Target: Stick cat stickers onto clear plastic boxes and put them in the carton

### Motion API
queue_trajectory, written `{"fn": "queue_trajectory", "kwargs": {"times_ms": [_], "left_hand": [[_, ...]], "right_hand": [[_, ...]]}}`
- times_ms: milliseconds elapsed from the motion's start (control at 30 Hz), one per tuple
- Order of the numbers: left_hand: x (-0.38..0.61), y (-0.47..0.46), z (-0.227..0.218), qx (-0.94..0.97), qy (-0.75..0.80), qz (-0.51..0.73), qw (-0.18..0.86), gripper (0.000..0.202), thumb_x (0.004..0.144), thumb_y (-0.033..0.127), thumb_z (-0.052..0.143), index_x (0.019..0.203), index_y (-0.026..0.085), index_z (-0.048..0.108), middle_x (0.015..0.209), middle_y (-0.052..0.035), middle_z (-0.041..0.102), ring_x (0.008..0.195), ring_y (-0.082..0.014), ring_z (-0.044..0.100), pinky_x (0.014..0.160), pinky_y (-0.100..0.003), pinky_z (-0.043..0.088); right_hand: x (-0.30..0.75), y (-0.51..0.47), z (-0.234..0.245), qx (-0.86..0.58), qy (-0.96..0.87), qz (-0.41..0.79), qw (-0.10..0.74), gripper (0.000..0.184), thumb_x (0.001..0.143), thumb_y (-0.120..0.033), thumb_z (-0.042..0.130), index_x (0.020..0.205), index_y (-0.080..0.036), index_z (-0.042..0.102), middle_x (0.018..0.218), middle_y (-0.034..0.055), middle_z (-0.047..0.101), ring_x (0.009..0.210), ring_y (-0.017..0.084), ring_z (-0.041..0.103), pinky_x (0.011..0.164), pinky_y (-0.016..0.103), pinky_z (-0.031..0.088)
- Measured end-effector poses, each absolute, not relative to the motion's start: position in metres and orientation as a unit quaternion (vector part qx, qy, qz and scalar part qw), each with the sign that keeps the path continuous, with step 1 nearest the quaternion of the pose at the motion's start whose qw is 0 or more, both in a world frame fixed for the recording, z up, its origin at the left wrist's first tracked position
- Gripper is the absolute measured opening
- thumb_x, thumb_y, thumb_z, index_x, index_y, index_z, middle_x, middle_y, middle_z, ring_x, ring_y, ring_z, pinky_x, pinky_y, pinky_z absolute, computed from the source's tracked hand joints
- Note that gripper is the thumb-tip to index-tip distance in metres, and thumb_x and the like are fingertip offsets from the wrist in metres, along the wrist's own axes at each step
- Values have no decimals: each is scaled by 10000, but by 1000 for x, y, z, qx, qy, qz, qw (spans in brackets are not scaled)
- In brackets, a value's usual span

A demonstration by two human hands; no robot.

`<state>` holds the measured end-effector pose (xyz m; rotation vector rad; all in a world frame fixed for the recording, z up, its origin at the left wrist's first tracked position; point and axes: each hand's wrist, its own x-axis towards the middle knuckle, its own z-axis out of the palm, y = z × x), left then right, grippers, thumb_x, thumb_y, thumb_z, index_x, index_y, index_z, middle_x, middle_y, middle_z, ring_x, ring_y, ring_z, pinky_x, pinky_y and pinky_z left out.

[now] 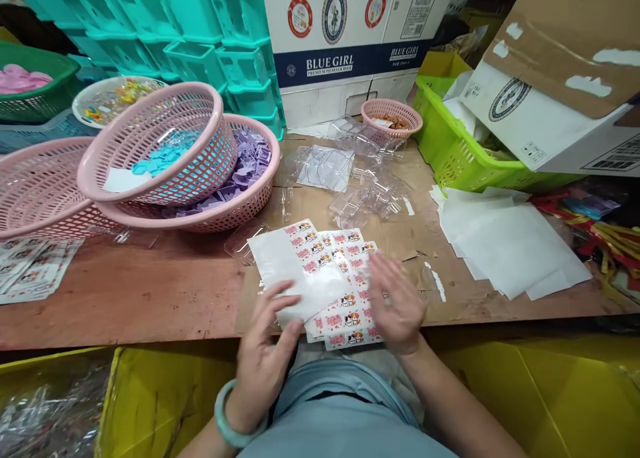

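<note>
Sticker sheets (353, 319) with printed cats and pink lettering lie fanned at the table's front edge. The upper left one is partly bare white backing (275, 258). My left hand (270, 345) is at the lower left corner of the sheets, fingers spread and bent, with a pale ring on the wrist. Over the right edge of the sheets is my right hand (397, 305), blurred by motion, its fingers stretched out. I see nothing held in either hand. A bright glare lies on the sheets between the hands; what causes it is unclear.
Clear plastic boxes (367, 195) lie behind the sheets. Pink baskets (220, 158) with blue and purple pieces stand left. White papers (505, 245) lie right, by a green crate (450, 138). A beer carton (345, 51) and teal bins (195, 65) stand at the back.
</note>
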<state>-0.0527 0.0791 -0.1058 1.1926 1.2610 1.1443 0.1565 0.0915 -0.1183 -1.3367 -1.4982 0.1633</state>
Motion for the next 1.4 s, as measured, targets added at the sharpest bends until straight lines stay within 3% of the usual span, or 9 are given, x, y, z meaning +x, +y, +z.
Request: {"fn": "queue_trajectory", "kwargs": {"times_ms": [133, 267, 367, 533, 667, 833, 1000, 1233, 1400], "left_hand": [[-15, 104, -104, 313, 383, 406, 768, 307, 835, 441, 614, 963, 182, 718, 1097, -100, 675, 1105, -262, 572, 1002, -383, 420], [-2, 128, -111, 281, 406, 426, 758, 221, 800, 387, 673, 885, 187, 714, 984, -47, 685, 929, -183, 600, 881, -313, 467], [-1, 143, -109, 403, 394, 379, 734, 232, 814, 404, 650, 832, 181, 714, 896, -48, 686, 874, -186, 602, 846, -306, 458], [28, 189, -97, 658, 403, 403, 492, 238, 828, 390, 621, 940, 195, 699, 966, -95, 661, 931, -246, 580, 863, -347, 428], [67, 247, -89, 773, 426, 373, 284, 374, 766, 246, 660, 1132, 182, 614, 1073, -134, 596, 1058, -303, 526, 947, -400, 379], [66, 279, -95, 765, 481, 349, 249, 255, 752, 87, 546, 983, 169, 619, 928, -101, 588, 884, -252, 576, 832, -361, 414], [28, 228, -110, 560, 481, 496, 458, 198, 769, 211, 623, 889, 215, 465, 813, 19, 515, 645, -109, 522, 640, -241, 442], [-7, 170, -111, 374, 385, 458, 708, 418, 697, 272, 770, 964, 220, 452, 1031, -11, 578, 888, -144, 620, 790, -302, 531], [-23, 178, -103, 265, 365, 454, 768, 435, 761, 426, 701, 1080, 240, 472, 1146, -76, 612, 956, -213, 660, 811, -373, 537]], "right_hand": [[130, 92, -120, -478, -792, 14, 379, 558, 830, -149, 627, 1362, -260, 501, 1304, 77, 609, 1283, 284, 506, 1103, 538, 363], [140, 98, -124, -546, -718, 154, 403, 767, 788, -368, 715, 1452, -258, 348, 1450, 110, 464, 1361, 300, 401, 1124, 553, 321], [166, 107, -124, -591, -563, 342, 466, 573, 786, -428, 705, 1294, -223, 536, 1271, 116, 618, 1177, 272, 583, 981, 454, 494], [211, 129, -122, -595, -367, 414, 583, 262, 714, -418, 767, 815, -188, 693, 776, 20, 706, 716, 163, 662, 713, 319, 552], [225, 138, -123, -593, -290, 337, 672, 325, 705, -410, 768, 934, -198, 677, 795, 3, 667, 677, 135, 641, 734, 331, 552], [200, 141, -129, -598, -336, 320, 653, 652, 763, -393, 722, 1335, -243, 448, 1152, 96, 606, 962, 191, 652, 889, 391, 532], [162, 157, -134, -572, -445, 316, 612, 999, 773, -337, 718, 1491, -307, 25, 1426, 177, 400, 1191, 246, 554, 908, 404, 529], [147, 169, -134, -557, -638, 51, 529, 775, 894, -114, 482, 1507, -334, 61, 1153, 95, 594, 1015, 219, 587, 853, 408, 521], [141, 162, -122, -488, -746, 9, 453, 890, 856, -167, 583, 1502, -355, 1, 1196, 105, 570, 1094, 272, 556, 942, 499, 471]]}}
